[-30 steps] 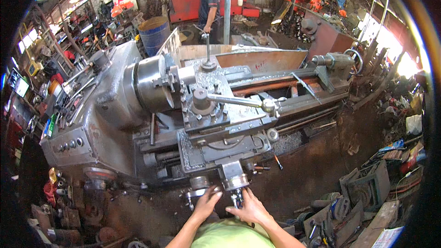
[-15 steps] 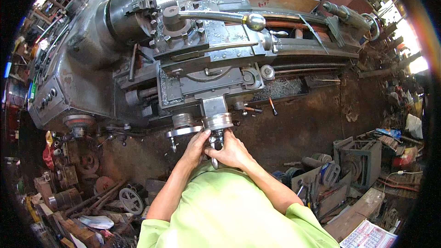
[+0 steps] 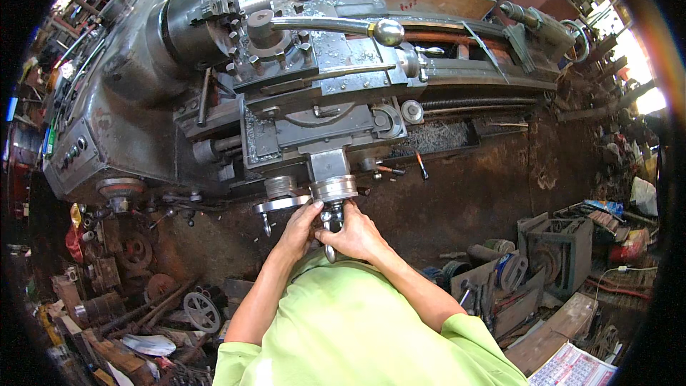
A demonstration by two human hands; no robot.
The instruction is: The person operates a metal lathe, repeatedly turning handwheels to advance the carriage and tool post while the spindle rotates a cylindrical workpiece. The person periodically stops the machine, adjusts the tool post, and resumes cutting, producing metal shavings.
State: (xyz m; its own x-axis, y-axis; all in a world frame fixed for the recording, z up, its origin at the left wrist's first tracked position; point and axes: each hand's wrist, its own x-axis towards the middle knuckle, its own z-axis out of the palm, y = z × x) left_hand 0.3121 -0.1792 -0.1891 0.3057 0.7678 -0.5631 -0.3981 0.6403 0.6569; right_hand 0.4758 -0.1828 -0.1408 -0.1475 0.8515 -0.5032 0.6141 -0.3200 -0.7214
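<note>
Ahead of me stands a metal lathe, with its chuck (image 3: 191,25) at the left and a tool post (image 3: 268,50) on the carriage beside it. At the front of the cross slide is a round graduated collar (image 3: 334,188) with a crank handle (image 3: 329,250) below it. My left hand (image 3: 296,230) is curled against the left side of this crank, thumb up by the collar. My right hand (image 3: 359,234) wraps the crank from the right, its thumb across the handle. The fingers beneath are partly hidden. A carriage handwheel (image 3: 281,204) sits just left of my hands.
A long ball-ended lever (image 3: 388,32) tops the tool post. The tailstock (image 3: 532,18) stands at the bed's right end. Metal chips (image 3: 439,136) lie in the tray. Scrap parts and a spoked wheel (image 3: 202,312) crowd the lower left; a metal frame (image 3: 557,254) stands right.
The carriage, with tool post and collar, has shifted slightly left toward the chuck. My hands have moved left with it, keeping their grip on the crank.
</note>
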